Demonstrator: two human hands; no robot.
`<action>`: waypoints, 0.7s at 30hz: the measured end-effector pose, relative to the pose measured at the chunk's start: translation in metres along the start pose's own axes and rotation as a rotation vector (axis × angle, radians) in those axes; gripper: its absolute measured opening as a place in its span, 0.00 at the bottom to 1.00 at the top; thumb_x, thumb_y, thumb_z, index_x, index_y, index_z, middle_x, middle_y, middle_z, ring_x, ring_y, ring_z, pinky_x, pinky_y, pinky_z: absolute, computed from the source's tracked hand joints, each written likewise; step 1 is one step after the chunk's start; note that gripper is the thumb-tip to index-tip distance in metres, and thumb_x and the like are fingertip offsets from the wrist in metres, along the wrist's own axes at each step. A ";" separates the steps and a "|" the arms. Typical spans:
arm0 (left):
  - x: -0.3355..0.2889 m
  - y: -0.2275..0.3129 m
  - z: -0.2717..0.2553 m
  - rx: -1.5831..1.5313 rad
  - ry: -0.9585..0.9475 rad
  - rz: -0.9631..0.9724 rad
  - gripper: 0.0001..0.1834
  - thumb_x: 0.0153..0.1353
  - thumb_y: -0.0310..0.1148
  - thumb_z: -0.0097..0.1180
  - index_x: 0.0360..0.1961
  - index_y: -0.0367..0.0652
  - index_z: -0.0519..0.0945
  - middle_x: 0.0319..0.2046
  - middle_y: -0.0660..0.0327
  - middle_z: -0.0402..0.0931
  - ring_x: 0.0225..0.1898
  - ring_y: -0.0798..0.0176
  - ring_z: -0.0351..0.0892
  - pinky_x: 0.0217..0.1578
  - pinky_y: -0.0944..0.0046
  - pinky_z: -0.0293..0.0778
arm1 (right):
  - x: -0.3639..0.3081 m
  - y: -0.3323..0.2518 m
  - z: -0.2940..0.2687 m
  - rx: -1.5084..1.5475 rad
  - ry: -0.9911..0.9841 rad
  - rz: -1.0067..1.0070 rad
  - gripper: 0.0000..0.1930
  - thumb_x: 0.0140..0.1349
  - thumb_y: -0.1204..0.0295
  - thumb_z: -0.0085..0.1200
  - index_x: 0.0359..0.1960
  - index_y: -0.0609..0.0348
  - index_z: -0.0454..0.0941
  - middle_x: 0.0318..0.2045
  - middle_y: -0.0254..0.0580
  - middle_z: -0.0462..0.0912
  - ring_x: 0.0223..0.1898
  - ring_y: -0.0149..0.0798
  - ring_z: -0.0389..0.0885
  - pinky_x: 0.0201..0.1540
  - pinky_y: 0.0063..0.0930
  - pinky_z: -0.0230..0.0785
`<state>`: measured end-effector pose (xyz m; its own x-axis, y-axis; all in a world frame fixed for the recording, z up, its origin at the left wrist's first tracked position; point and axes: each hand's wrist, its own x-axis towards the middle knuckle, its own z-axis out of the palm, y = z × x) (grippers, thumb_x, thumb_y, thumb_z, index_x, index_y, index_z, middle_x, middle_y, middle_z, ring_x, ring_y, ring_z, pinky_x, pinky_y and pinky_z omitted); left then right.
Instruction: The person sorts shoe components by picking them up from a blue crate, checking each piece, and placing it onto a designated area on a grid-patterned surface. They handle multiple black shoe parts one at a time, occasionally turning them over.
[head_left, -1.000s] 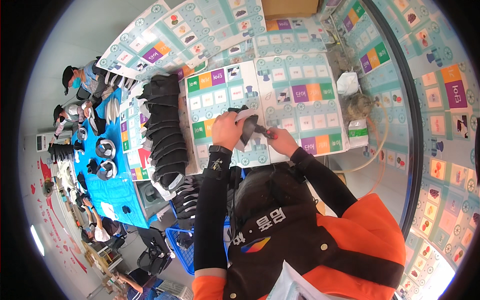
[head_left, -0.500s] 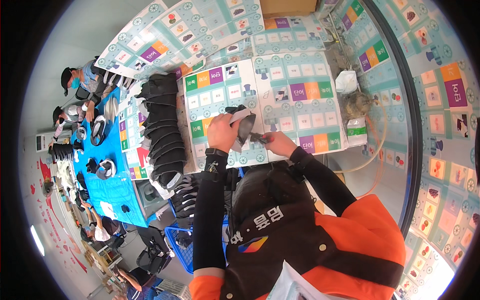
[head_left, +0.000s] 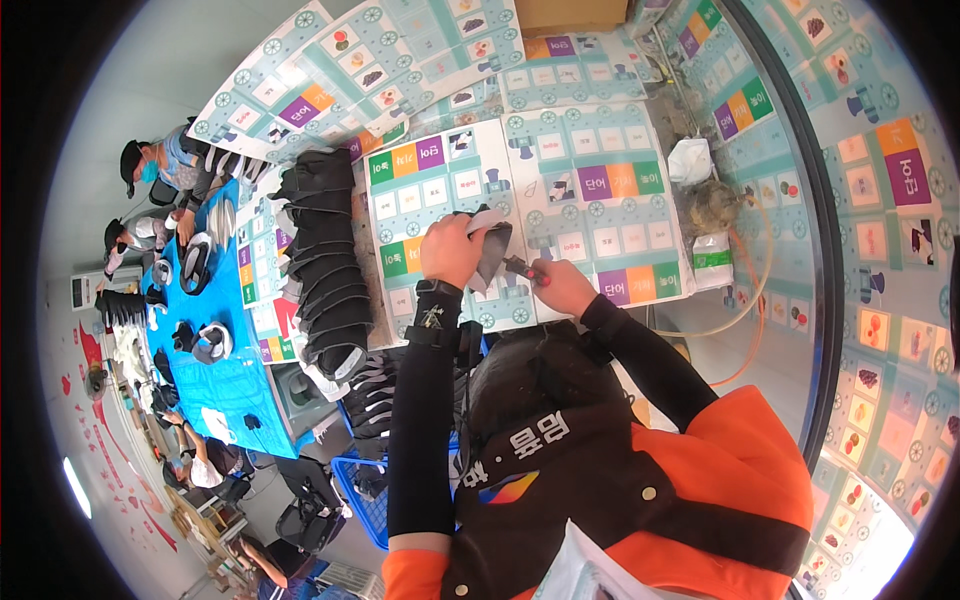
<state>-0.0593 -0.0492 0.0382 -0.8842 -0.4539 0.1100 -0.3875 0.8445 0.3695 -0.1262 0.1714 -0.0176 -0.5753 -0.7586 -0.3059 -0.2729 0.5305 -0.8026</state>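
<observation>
- Left hand (head_left: pixel 449 252) pinches dark piece (head_left: pixel 493 252) over tabletop (head_left: pixel 600 215).
- Right hand (head_left: pixel 567 289) grips tool (head_left: pixel 520 267), right of piece.
- Tool's long axis points left at piece; contact unclear.
- Left hand nearer piece.

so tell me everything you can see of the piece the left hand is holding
The piece is small and looks like soft, flexible material, black to dark grey with a paler grey strip at the top. It seems folded or curved. The left hand grips its left side above the patterned sheet, with the lower end tapering toward the person. A red-and-black tool is close to its right; whether they touch is unclear.
</observation>
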 end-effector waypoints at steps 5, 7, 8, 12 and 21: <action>0.011 0.005 0.006 0.019 -0.041 -0.010 0.15 0.58 0.42 0.67 0.34 0.40 0.85 0.33 0.51 0.82 0.38 0.42 0.83 0.39 0.46 0.78 | -0.001 0.010 0.008 -0.005 0.099 0.003 0.09 0.57 0.71 0.52 0.35 0.63 0.78 0.28 0.63 0.82 0.36 0.68 0.80 0.40 0.60 0.70; 0.012 0.007 0.008 0.035 -0.048 0.010 0.16 0.58 0.43 0.67 0.35 0.40 0.86 0.33 0.49 0.82 0.37 0.42 0.83 0.39 0.46 0.78 | -0.003 0.011 0.008 -0.036 0.059 -0.010 0.09 0.56 0.71 0.52 0.36 0.62 0.78 0.27 0.63 0.81 0.35 0.68 0.80 0.40 0.60 0.69; 0.010 0.007 0.009 0.037 -0.074 0.003 0.16 0.58 0.43 0.67 0.36 0.39 0.86 0.33 0.49 0.82 0.37 0.42 0.83 0.39 0.46 0.78 | -0.006 0.010 0.010 -0.010 0.107 0.011 0.09 0.57 0.72 0.52 0.36 0.63 0.77 0.27 0.63 0.81 0.35 0.68 0.80 0.40 0.60 0.69; 0.011 0.011 0.009 0.032 -0.062 0.011 0.16 0.58 0.43 0.68 0.36 0.39 0.86 0.34 0.49 0.82 0.37 0.41 0.83 0.39 0.46 0.78 | -0.005 0.016 0.003 -0.033 0.097 -0.024 0.09 0.58 0.72 0.53 0.38 0.62 0.77 0.26 0.63 0.81 0.35 0.67 0.80 0.39 0.61 0.69; 0.012 0.001 0.004 0.000 -0.050 0.004 0.16 0.57 0.43 0.68 0.36 0.40 0.86 0.33 0.49 0.82 0.39 0.41 0.82 0.41 0.47 0.78 | 0.005 0.022 0.013 -0.016 0.033 0.023 0.10 0.55 0.71 0.54 0.34 0.65 0.79 0.29 0.65 0.82 0.37 0.69 0.80 0.41 0.59 0.71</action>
<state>-0.0712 -0.0529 0.0361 -0.8977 -0.4357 0.0653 -0.3838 0.8462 0.3696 -0.1246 0.1744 -0.0435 -0.6067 -0.7336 -0.3064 -0.2714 0.5533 -0.7875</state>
